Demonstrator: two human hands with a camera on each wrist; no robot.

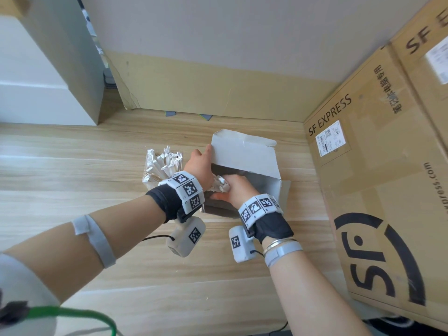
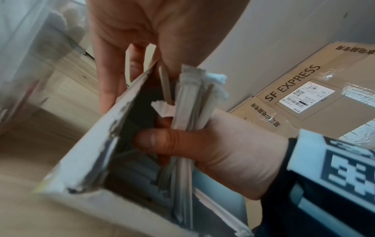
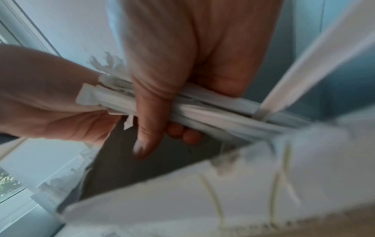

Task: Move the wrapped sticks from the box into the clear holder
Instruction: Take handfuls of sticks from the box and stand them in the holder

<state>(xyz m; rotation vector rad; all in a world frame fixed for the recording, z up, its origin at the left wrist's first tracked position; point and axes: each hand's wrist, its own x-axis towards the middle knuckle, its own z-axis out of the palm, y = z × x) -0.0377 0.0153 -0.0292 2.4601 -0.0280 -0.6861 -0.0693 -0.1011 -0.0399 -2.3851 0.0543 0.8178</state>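
Box: I see the grey-white box [image 1: 244, 154] on the wooden worktop [image 1: 97, 166], its flap raised at the far side and its mouth open toward me.
Left hand: my left hand [image 1: 200, 166] rests on the box's left edge at the flap; the left wrist view shows its fingers [image 2: 109, 80] fairly straight along the torn cardboard rim, gripping nothing that I can make out.
Right hand: my right hand [image 1: 236, 187] is inside the box mouth, thumb and fingers [image 3: 148, 121] curled around a bundle of wrapped sticks [image 3: 202, 110].
Wrapped sticks: the bundle is in my right hand at the box opening; more lie loose on the box floor.
Clear holder: the clear holder [image 1: 148, 175] stands just left of the box, partly behind my left wrist, with many wrapped sticks upright in it.
Surroundings: large SF Express cartons [image 1: 375, 178] stand to the right.
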